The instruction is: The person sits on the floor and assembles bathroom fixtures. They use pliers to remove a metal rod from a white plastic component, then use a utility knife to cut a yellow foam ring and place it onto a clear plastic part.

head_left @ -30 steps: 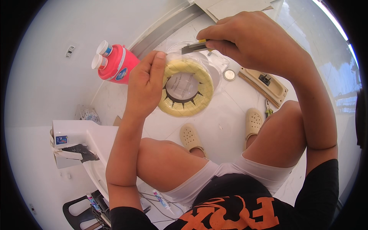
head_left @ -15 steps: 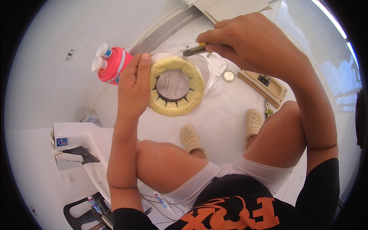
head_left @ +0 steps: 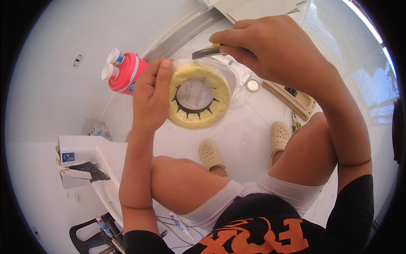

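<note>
My left hand point(head_left: 152, 95) is closed on the left edge of a yellow toilet seal ring point(head_left: 221, 101), thumb up along its side. The ring has black pointed flaps around its hole and sits in a clear plastic wrapper point(head_left: 230, 76). My right hand point(head_left: 275, 51) grips a utility knife point(head_left: 207, 52) with a yellow part at the fingers. Its blade points left, over the wrapper's top edge and close to my left thumb. Whether the blade touches the plastic I cannot tell. The left fingertips are hidden behind the ring.
Pink bottles with white caps point(head_left: 127, 74) stand beyond my left hand. A white toilet point(head_left: 112, 154) is at the left. On the tiled floor lie a round tin point(head_left: 252, 85), a beige tray-like piece point(head_left: 302, 99), pliers point(head_left: 296, 122) and a tube point(head_left: 179, 222).
The knife has moved a little left, its blade now nearer my left thumb. My left hand and the wrapped ring have shifted slightly right.
</note>
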`<state>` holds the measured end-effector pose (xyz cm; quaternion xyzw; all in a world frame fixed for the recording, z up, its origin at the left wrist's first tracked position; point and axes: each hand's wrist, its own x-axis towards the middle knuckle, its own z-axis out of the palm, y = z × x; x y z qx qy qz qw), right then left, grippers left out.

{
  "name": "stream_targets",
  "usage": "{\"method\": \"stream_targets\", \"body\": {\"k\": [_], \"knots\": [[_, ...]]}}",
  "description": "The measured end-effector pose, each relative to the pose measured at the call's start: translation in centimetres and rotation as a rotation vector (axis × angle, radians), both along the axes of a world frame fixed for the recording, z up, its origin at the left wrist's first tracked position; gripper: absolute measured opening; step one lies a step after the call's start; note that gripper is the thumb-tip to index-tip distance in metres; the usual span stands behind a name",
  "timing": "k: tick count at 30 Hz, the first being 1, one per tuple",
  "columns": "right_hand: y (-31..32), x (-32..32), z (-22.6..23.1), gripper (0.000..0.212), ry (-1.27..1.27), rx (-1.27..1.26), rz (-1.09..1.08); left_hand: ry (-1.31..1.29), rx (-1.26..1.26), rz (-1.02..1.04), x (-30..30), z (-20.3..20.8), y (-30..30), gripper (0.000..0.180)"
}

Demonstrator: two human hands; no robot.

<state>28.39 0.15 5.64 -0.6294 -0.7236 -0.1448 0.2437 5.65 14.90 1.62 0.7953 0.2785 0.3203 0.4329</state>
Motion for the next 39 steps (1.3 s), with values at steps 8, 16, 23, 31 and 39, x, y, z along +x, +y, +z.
{"method": "stream_targets", "body": {"k": [8, 16, 23, 31, 39], "knots": [[0.1, 0.5, 0.0, 0.019, -0.018, -0.065, -0.018, -0.016, 0.02, 0.071, -0.3, -0.1, 0.5, 0.037], [-0.3, 0.7, 0.2, 0.019, -0.136, -0.077, -0.036, -0.046, 0.032, 0.13, -0.1, -0.2, 0.4, 0.038], [-0.2, 0.8, -0.1, 0.021, -0.195, -0.097, -0.081, -0.033, -0.014, 0.172, -0.4, 0.2, 0.7, 0.041], [-0.1, 0.8, -0.1, 0.021, -0.21, -0.115, -0.109, -0.103, -0.066, 0.281, -0.3, 0.0, 1.2, 0.041], [-0.1, 0.7, -0.4, 0.021, -0.172, -0.147, -0.094, -0.088, -0.075, 0.226, -0.7, -0.5, 1.5, 0.04]]}}
